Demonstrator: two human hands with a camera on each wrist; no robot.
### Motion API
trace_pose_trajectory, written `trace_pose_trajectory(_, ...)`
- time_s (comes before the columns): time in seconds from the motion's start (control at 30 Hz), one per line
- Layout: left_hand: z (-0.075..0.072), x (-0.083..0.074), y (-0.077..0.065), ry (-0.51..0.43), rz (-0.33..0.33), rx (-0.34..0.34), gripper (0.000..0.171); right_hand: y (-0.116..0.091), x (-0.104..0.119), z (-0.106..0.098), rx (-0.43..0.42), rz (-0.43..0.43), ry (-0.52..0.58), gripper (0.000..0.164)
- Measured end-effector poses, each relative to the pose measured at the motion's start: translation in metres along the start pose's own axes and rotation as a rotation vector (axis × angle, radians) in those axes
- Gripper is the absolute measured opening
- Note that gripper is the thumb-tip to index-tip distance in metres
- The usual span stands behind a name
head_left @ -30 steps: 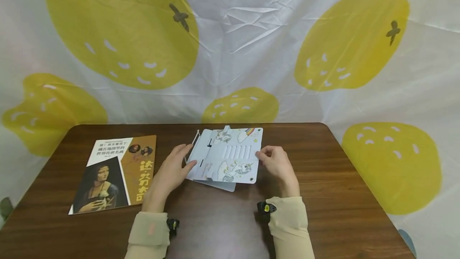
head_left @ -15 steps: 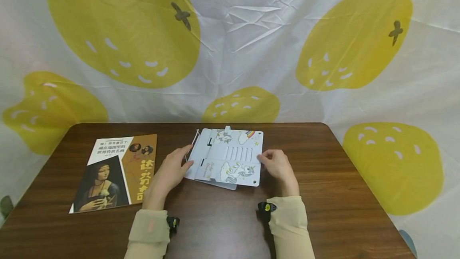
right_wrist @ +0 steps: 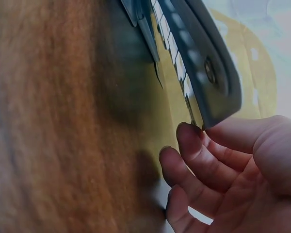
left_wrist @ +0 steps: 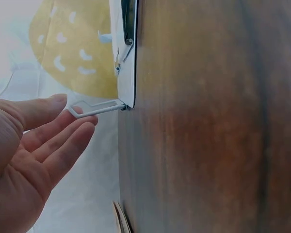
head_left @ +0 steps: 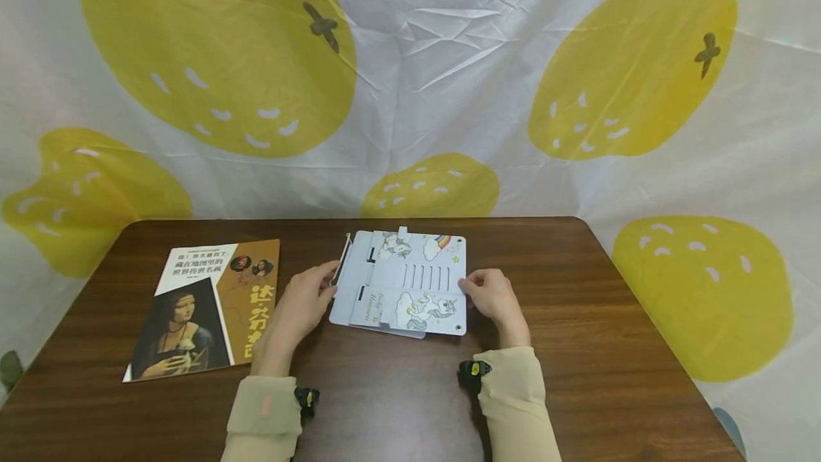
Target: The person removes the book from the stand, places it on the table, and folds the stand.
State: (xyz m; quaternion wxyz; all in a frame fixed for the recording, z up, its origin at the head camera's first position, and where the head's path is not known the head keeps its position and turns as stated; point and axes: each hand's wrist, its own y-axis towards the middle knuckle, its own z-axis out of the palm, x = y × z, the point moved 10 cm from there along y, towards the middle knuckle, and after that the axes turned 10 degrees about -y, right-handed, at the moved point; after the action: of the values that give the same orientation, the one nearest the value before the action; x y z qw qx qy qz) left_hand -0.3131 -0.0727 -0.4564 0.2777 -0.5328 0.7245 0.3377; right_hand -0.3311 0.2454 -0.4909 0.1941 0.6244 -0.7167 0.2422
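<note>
A white folding book stand [head_left: 420,276] with unicorn and rainbow prints lies on the table, its printed panel slightly raised over the base plate. My right hand [head_left: 494,299] pinches that panel's right edge between thumb and fingertips; the right wrist view shows a gap beneath the panel. At the stand's left side, a white wire bracket [left_wrist: 99,108] sticks up from the base. My left hand [head_left: 300,309] is at this bracket, its extended fingers [left_wrist: 77,138] touching the wire from behind. The thumb lies close to the bracket's end, and whether it touches is unclear.
A picture book [head_left: 205,309] with a portrait on its cover lies on the left of the brown wooden table [head_left: 596,348]. Behind the table's far edge hangs a white cloth [head_left: 442,113] with yellow fruit prints.
The stand's printed panel has come down closer to the base, with my right hand lowering along with it. My left thumb has drawn back from the base plate toward the wire bracket.
</note>
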Motion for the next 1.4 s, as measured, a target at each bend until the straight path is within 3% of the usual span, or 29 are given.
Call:
trace_pose_trajectory(0.47,-0.003,0.006,-0.005,-0.034,-0.072,0.025,0.039,0.007,0.001,0.003,-0.027,0.003,-0.03,0.017)
trace_pose_trajectory(0.73,-0.008,0.009,-0.01,-0.014,-0.084,0.048,0.039,0.01,0.005,0.007,0.002,-0.058,-0.064,0.023)
trace_pose_trajectory(0.87,-0.009,0.008,-0.014,-0.001,-0.111,0.092,0.042,0.009,0.008,0.008,0.052,-0.106,-0.075,0.034)
trace_pose_trajectory(1.03,0.0,0.006,-0.016,-0.048,-0.146,0.175,0.048,0.002,0.009,0.01,0.153,-0.217,-0.113,0.055)
trace_pose_trajectory(1.17,0.004,0.011,-0.014,-0.058,-0.172,0.2,0.055,-0.005,0.01,0.014,0.248,-0.303,-0.11,0.072)
trace_pose_trajectory(1.27,0.001,0.015,-0.013,-0.052,-0.167,0.224,0.062,-0.006,0.014,0.018,0.29,-0.358,-0.103,0.077)
trace_pose_trajectory(1.4,-0.004,0.019,-0.008,-0.047,-0.164,0.303,0.076,-0.004,0.02,0.022,0.299,-0.386,-0.139,0.077)
